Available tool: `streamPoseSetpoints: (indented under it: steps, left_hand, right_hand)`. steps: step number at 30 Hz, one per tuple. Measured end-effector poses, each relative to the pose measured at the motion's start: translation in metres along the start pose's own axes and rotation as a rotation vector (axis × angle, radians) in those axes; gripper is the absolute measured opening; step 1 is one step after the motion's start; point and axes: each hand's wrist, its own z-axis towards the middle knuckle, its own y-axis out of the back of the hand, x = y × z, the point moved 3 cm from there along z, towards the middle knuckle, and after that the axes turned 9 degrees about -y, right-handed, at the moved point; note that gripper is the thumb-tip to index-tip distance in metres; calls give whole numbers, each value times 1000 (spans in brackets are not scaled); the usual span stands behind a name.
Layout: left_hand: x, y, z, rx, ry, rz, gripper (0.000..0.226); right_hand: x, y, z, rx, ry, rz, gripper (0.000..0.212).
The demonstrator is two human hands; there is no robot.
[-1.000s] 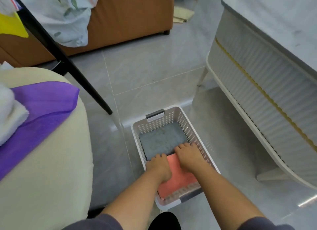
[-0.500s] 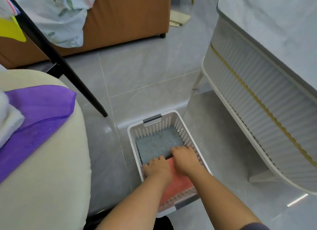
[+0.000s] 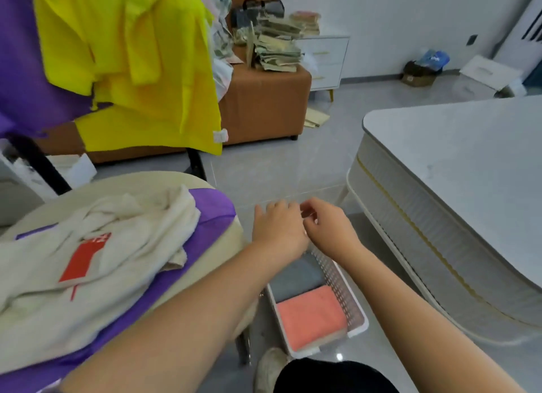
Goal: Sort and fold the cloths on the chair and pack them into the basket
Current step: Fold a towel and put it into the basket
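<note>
The white slotted basket stands on the floor beside the chair, with a folded grey cloth at its far end and a folded pink cloth at its near end. Both my hands hover above the basket's far end and hold nothing. My left hand has relaxed fingers; my right hand has loosely curled fingers and touches the left. On the cream chair seat to the left lie a crumpled cream garment with a red print and a purple cloth under it.
A yellow garment and a purple one hang over the chair back. A white marble-topped table stands at the right. Behind are an orange sofa with piled items and a white cabinet. Grey tiled floor lies between.
Both hands have lifted out of the basket, leaving the pink cloth lying flat in it. The view has tilted up, so the chair's clothes and the room now show.
</note>
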Motion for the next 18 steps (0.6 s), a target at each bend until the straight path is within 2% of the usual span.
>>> streamPoseSetpoints:
  steps: [3,6,13,18]
  left_hand:
    - [40,50,-41,-165,-34,29,36]
    - [95,79,-84,-243,53,33,33]
    - [199,97,-172,-287,210,-37,33]
    - [237,82,-207,-255,269,-109,29]
  right_hand:
    - [61,14,-22,0,95,78,31]
    - [116,8,-43,19,189,116,29]
    - [215,-44,-84,158,272,94,31]
    - [242,-85,-95,214,289,-45,33]
